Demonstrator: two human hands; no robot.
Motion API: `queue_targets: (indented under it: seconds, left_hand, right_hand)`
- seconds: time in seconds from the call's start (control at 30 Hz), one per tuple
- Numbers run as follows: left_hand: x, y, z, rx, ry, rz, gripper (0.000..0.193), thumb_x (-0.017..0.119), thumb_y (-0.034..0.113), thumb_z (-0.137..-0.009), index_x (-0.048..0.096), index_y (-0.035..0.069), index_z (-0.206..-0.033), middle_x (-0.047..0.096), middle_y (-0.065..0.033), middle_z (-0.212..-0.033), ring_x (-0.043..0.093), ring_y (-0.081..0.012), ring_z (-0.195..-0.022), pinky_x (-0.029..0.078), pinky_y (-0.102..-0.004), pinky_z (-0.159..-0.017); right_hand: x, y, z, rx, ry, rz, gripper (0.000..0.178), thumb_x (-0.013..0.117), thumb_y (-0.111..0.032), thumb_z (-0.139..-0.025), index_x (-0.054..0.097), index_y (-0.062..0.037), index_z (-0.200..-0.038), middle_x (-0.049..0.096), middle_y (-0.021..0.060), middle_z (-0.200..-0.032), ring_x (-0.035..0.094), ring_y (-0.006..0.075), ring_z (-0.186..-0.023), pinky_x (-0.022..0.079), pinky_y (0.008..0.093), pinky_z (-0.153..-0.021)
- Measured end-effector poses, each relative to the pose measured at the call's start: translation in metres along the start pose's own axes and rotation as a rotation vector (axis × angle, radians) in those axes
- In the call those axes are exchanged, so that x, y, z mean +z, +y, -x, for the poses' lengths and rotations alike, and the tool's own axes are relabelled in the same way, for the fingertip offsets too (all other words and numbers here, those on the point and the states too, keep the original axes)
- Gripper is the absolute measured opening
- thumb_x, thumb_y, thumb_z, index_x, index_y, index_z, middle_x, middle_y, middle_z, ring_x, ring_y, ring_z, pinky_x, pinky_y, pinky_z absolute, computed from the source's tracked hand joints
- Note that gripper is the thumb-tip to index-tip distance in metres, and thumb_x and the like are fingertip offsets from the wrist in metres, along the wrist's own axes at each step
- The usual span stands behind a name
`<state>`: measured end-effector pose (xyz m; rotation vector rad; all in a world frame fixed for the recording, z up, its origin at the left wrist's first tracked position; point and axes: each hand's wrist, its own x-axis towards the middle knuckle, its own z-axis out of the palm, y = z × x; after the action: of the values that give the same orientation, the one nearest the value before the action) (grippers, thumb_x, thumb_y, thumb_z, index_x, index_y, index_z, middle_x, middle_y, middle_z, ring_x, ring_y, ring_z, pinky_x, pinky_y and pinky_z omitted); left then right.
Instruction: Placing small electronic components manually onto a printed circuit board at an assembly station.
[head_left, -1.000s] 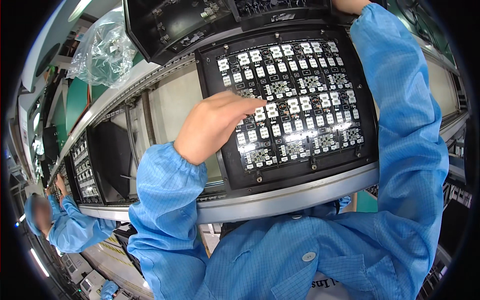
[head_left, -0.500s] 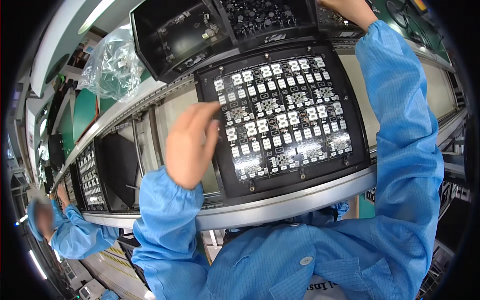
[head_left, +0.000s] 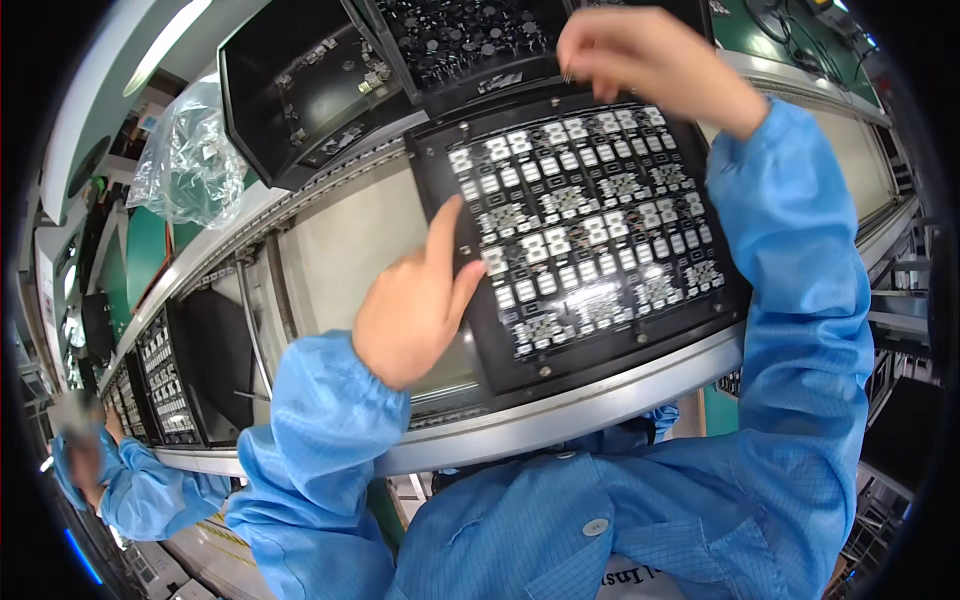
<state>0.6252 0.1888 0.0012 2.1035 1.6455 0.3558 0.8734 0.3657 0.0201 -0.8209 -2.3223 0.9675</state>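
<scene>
A black carrier tray (head_left: pixel 497 362) lies on the metal conveyor in front of me, with rows of small circuit boards (head_left: pixel 620 225) bearing white square parts. At its left edge is my left hand (head_left: pixel 410 315), index finger stretched out and thumb apart, nothing seen in it. Over the tray's far edge hovers my right hand (head_left: pixel 655 65), fingertips pinched together and slightly blurred. A tiny thin piece seems to stick out from that pinch, too small to name. The bin of black parts (head_left: pixel 465 40) is just beyond the right hand.
Left of that bin stands a black bin (head_left: pixel 290 105) with scattered small parts. A clear plastic bag (head_left: pixel 190 160) sits beside it. Along the conveyor's metal rail (head_left: pixel 560 398), further left, are more board-filled trays (head_left: pixel 165 375) and a co-worker in a blue sleeve (head_left: pixel 165 490).
My right hand has come back from the bins at the upper right to above the tray's far edge. My left index finger is now extended along the tray's left edge. The view has shifted.
</scene>
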Motion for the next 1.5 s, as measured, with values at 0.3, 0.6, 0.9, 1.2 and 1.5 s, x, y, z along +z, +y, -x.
queue_targets:
  seconds: [0.3,0.6,0.9,1.2,1.5]
  left_hand:
    - [-0.043,-0.002,-0.129,0.654,0.463,-0.347,0.017,0.057,0.012,-0.089,0.061,0.001,-0.102,0.063,-0.0163,-0.082,0.061,-0.0360,-0.079,0.049,-0.0407,-0.073]
    - [-0.040,-0.009,-0.182,0.587,0.197,-0.716,0.017,0.054,0.010,-0.082,0.069,0.004,-0.084,0.068,-0.0151,-0.085,0.067,-0.0316,-0.081,0.055,-0.0398,-0.072]
    - [-0.034,-0.001,-0.190,0.317,0.130,-0.736,0.012,0.058,0.009,-0.075,0.069,0.004,-0.075,0.066,-0.0184,-0.077,0.066,-0.0341,-0.078,0.054,-0.0419,-0.070]
    - [-0.044,-0.008,-0.188,0.710,0.343,-0.393,0.010,0.059,0.010,-0.074,0.066,0.003,-0.076,0.064,-0.0195,-0.074,0.065,-0.0359,-0.075,0.052,-0.0430,-0.069]
    - [-0.032,0.028,-0.131,0.491,0.190,0.096,0.017,0.069,0.004,-0.072,0.069,0.001,-0.089,0.069,-0.0133,-0.081,0.069,-0.0228,-0.075,0.055,-0.0302,-0.070]
  right_hand:
    - [0.048,0.039,0.014,-0.081,-0.101,0.511,0.011,0.055,-0.011,-0.089,0.056,-0.0018,-0.084,0.063,0.0123,-0.084,0.064,0.0338,-0.079,0.052,0.0411,-0.071]
    - [0.053,0.034,0.010,-0.083,-0.123,0.496,0.010,0.054,-0.010,-0.088,0.057,-0.0018,-0.083,0.063,0.0115,-0.085,0.064,0.0323,-0.079,0.053,0.0402,-0.071]
    - [0.069,0.021,0.017,-0.208,-0.102,0.854,0.012,0.062,-0.009,-0.079,0.055,-0.0033,-0.087,0.059,0.0110,-0.086,0.063,0.0315,-0.072,0.052,0.0409,-0.063]
    - [-0.019,0.021,-0.010,-0.010,0.629,0.224,0.009,0.059,-0.008,-0.086,0.063,0.0005,-0.086,0.063,0.0068,-0.066,0.059,0.0105,-0.058,0.047,0.0249,-0.055]
    - [-0.042,0.149,-0.024,-0.389,0.067,0.320,0.020,0.065,-0.016,-0.078,0.070,-0.0009,-0.091,0.069,0.0173,-0.081,0.066,0.0263,-0.074,0.051,0.0361,-0.072]
